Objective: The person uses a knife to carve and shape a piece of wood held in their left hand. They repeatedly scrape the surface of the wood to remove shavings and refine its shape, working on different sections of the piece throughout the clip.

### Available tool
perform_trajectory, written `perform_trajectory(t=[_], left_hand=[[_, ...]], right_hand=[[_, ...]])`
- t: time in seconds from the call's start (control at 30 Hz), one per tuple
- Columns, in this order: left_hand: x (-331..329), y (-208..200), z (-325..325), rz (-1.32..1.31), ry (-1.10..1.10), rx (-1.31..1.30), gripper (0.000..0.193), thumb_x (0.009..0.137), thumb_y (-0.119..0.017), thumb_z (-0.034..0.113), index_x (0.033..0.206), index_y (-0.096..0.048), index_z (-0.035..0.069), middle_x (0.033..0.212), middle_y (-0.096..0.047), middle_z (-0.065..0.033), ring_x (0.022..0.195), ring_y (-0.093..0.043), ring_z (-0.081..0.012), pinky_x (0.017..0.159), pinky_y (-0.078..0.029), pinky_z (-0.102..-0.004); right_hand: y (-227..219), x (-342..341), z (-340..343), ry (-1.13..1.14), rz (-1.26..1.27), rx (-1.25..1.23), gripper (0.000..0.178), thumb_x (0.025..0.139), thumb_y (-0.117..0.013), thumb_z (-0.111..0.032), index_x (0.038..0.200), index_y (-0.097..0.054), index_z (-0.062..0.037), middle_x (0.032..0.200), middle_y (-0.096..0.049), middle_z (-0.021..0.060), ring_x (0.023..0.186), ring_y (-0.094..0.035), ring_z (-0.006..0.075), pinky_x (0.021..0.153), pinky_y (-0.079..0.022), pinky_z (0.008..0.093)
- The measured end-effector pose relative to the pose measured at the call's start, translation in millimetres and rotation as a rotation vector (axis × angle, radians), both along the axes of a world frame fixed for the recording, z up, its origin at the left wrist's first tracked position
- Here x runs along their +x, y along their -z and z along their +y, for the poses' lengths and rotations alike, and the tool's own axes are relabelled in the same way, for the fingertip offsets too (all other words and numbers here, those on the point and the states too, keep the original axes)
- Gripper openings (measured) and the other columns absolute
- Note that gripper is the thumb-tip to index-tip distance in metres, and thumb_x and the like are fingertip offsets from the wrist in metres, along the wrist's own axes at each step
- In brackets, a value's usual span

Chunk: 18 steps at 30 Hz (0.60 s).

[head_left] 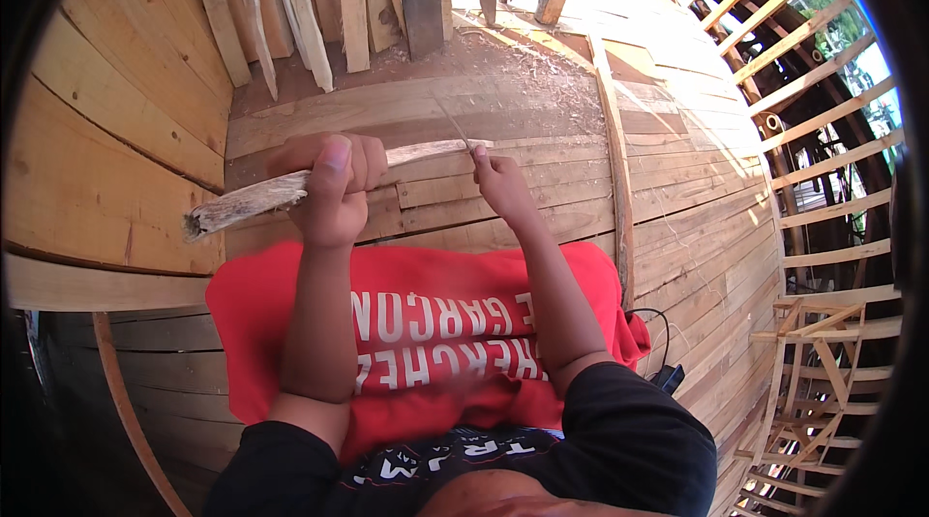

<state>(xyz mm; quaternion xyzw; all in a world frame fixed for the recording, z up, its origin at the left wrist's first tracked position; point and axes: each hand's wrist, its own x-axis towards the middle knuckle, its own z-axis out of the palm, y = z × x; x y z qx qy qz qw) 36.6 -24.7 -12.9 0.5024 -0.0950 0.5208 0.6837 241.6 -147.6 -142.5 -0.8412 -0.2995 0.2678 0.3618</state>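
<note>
My left hand (pixel 337 190) is closed in a fist round a rough, weathered wooden stick (pixel 250 204), thumb on top. The stick lies slantwise over the planks, its thick broken end at the left and its paler, thinner end at the right. At that thinner end my right hand (pixel 501 184) is closed on a thin knife (pixel 453 118), whose narrow blade points away and to the left, across the stick. The knife's handle is mostly hidden in my fingers. A red cloth (pixel 290 323) with white lettering lies over my lap, below both hands.
Wood shavings (pixel 542 81) are scattered on the plank floor (pixel 542 217). Several upright boards (pixel 353 4) stand at the far side, and a plank wall (pixel 116 130) rises at the left. A long batten (pixel 612 149) crosses the floor; a slatted railing (pixel 823 149) runs along the right.
</note>
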Motion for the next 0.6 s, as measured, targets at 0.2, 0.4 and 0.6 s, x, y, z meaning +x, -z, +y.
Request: perform_trajectory(t=[0.2, 0.4, 0.6], left_hand=[[4, 0, -4, 0.035, -0.026, 0.134, 0.045, 0.099, -0.040, 0.016, 0.058, -0.023, 0.015, 0.048, -0.025, 0.0024, 0.043, -0.017, -0.0109, 0.045, -0.019, -0.0315], [13, -5, -20, 0.063, -0.078, 0.074, 0.044, 0.099, -0.039, 0.016, 0.058, -0.022, 0.015, 0.049, -0.024, 0.0024, 0.044, -0.018, -0.0111, 0.047, -0.020, -0.0317], [9, -4, -26, 0.054, -0.106, 0.129, 0.042, 0.098, -0.039, 0.015, 0.059, -0.023, 0.014, 0.049, -0.023, 0.0020, 0.044, -0.018, -0.0110, 0.046, -0.020, -0.0309]], right_hand=[[-42, -37, 15, 0.096, -0.069, -0.029, 0.064, 0.102, -0.032, -0.043, 0.081, -0.068, 0.0057, 0.089, -0.065, 0.0341, 0.088, -0.063, 0.0507, 0.085, -0.047, 0.0572], [5, -13, 3, 0.215, -0.099, 0.025, 0.053, 0.098, -0.036, -0.035, 0.087, -0.068, 0.0059, 0.090, -0.066, 0.0329, 0.090, -0.063, 0.0504, 0.086, -0.048, 0.0558], [-56, -31, 11, 0.004, -0.150, -0.101, 0.053, 0.097, -0.033, -0.033, 0.087, -0.068, 0.0059, 0.092, -0.065, 0.0351, 0.092, -0.063, 0.0507, 0.086, -0.049, 0.0560]])
